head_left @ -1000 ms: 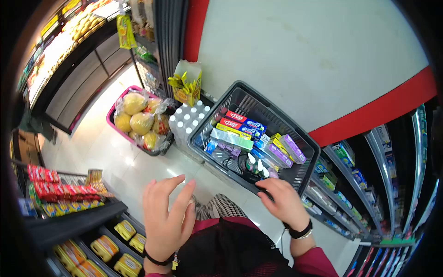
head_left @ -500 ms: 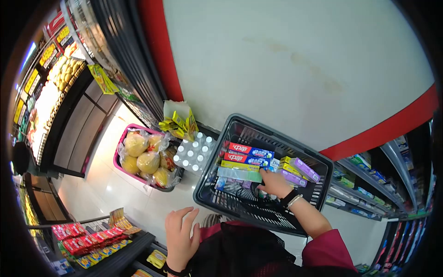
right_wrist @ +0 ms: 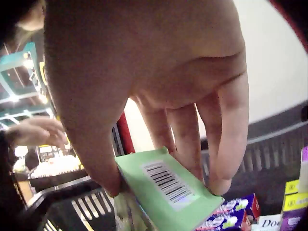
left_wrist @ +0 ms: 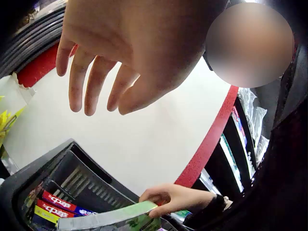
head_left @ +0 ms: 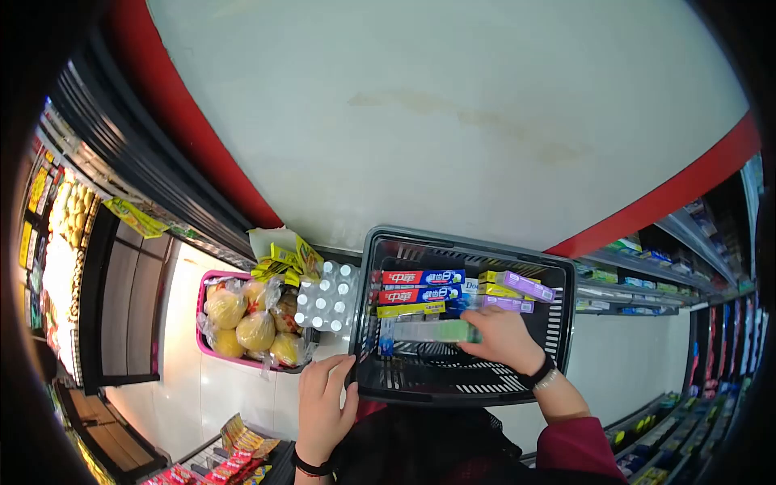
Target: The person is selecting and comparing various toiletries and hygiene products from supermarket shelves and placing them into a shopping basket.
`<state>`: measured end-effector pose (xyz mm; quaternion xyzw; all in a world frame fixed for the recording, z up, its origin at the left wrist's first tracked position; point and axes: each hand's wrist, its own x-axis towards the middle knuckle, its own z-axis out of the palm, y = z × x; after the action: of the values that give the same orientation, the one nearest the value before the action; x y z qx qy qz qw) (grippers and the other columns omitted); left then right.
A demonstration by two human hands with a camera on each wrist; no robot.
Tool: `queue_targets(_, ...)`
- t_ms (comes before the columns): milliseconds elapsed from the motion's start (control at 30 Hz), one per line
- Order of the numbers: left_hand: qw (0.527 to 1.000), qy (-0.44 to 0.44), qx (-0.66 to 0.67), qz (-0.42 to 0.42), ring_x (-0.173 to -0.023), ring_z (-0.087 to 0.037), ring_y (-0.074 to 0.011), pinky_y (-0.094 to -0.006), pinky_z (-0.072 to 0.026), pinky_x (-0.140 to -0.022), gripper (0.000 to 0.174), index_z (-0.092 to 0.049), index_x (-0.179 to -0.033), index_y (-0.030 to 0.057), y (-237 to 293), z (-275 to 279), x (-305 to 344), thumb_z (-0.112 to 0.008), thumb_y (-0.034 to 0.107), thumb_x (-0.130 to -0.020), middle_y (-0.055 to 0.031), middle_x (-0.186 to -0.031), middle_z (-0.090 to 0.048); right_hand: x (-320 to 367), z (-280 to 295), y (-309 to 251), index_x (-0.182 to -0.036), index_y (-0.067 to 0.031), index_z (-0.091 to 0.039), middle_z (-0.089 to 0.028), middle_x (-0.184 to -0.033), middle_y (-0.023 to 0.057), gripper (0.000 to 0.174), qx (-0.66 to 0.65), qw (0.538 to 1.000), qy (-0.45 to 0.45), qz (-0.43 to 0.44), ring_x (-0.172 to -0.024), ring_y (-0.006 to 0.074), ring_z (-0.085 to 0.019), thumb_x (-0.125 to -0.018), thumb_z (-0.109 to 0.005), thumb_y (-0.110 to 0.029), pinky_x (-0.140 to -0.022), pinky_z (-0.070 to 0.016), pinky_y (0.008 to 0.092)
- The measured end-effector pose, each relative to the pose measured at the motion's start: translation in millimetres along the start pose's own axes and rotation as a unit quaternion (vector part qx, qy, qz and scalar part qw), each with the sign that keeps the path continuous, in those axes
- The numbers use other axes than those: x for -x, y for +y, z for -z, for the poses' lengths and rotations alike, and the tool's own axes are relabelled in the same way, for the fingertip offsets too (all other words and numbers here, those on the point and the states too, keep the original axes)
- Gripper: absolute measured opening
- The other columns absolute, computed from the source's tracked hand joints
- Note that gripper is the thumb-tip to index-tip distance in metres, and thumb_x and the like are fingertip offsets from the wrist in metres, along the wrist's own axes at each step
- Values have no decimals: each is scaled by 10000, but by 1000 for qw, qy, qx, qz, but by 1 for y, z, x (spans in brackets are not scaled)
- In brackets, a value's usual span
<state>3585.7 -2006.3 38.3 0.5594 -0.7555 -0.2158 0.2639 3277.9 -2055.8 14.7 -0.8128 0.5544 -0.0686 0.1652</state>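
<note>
My right hand (head_left: pixel 508 339) pinches the end of a long pale-green box (head_left: pixel 428 331), probably a toothpaste carton, inside the dark grey shopping basket (head_left: pixel 465 396). Close up, the right wrist view shows the box's barcoded green end (right_wrist: pixel 168 185) between thumb and fingers. Red-and-blue toothpaste boxes (head_left: pixel 422 279), a yellow box (head_left: pixel 411 309) and purple boxes (head_left: pixel 525 287) lie in the basket around it. Fingers relaxed and holding nothing, my left hand (head_left: pixel 323 408) hovers by the basket's near left corner; the left wrist view shows its palm (left_wrist: pixel 130 38).
Left of the basket stand a pack of white-capped bottles (head_left: pixel 323 301) and a pink-rimmed basket (head_left: pixel 202 323) of bagged yellow fruit (head_left: pixel 255 330). Behind is a pale wall (head_left: pixel 420 162). Stocked shelves (head_left: pixel 647 279) line the right; a snack rack (head_left: pixel 234 461) stands at the lower left.
My right hand has reached from the basket's near edge into it and taken hold of the green box, shifting it towards me. My left hand has come nearer the basket's corner. The view has turned.
</note>
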Motion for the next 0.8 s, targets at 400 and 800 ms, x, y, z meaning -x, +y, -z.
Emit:
queue_targets(400, 867, -169, 466, 44, -1137, -472, -243, -347, -333, -989, 626, -335, -1354, -5, -30, -2, -34, -599, 287, -867, -172, -1242, -488, 63, 24, -73, -1071, -31, -611, -659, -897, 41, 360, -454, 875, 73, -148, -804, 107, -618, -750, -741, -130, -723, -470, 240)
queue_targets(800, 923, -54, 370, 95, -1146, -430, -246, -347, -289, -1010, 634, -419, -1253, -30, -73, 35, -9, -530, 468, -877, -154, -1221, -462, 13, 13, -64, -1131, -26, -530, -638, -859, 117, 340, -220, 965, -28, -138, -816, 255, -633, -851, -624, -193, -724, -499, 337)
